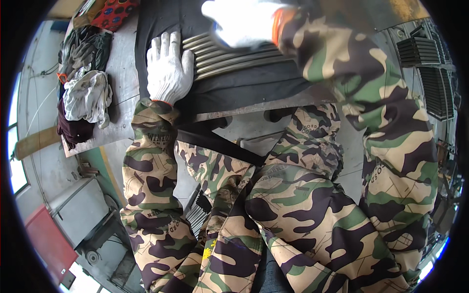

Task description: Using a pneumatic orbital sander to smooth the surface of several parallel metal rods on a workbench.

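My left hand (167, 68), in a white knit glove, lies flat with its fingers apart against the left ends of a row of several thin metal rods (234, 59). The rods lie side by side on a dark mat (244, 90) on the workbench. My right hand (239, 22), also in a white glove with an orange cuff, rests on top of the rods farther back and looks blurred. Whether it grips a rod or only presses on them I cannot tell. Both sleeves are camouflage cloth.
A pile of rags and spare gloves (85, 93) lies on the bench's left part, with a red patterned cloth (115, 12) behind it. Stacks of dark ribbed metal parts (432, 73) stand at the right. A steel plate edge (254, 110) runs along the bench front above my knees.
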